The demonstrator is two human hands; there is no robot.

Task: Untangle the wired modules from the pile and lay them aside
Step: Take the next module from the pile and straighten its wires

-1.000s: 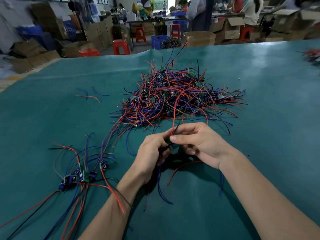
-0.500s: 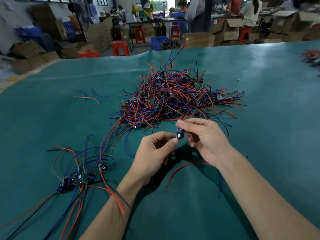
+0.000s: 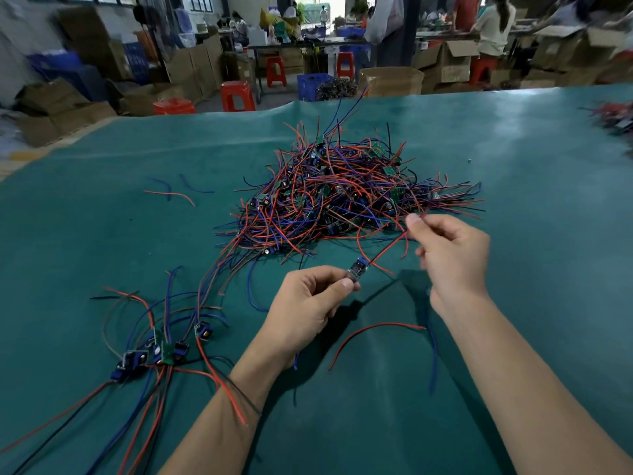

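— What do you see from where you sit?

— I see a big green table (image 3: pixel 102 255). In the middle sits a pile (image 3: pixel 346 197) of red, blue and black wires with little green boards mixed in.

— What is the left hand doing?

— My left hand (image 3: pixel 305 306) is just in front of the pile, above the table. Its thumb and first finger pinch one small blue module (image 3: pixel 357 269). The other fingers are curled in.

— And the right hand?

— My right hand (image 3: pixel 452 255) is up and to the right of the left one, close to the near edge of the pile. Its thumb and finger pinch a red wire (image 3: pixel 387 250). That wire runs in a slant from the right hand down to the module, so it is pulled straight between both hands.

— Is the module free of the pile?

— I cannot tell. Other wires hang from it, and some go under the hands where I cannot see.

— Where are the ones laid aside?

— To the left, near my left arm. A small row of modules (image 3: pixel 161 354) lies flat on the table. Their long wires spread out toward the pile and toward me. One red and one black wire lie across my left wrist.

— Anything else on the table?

— Loose wire pieces (image 3: pixel 171 193) lie left of the pile. A curved red wire (image 3: pixel 370 332) lies between my arms.
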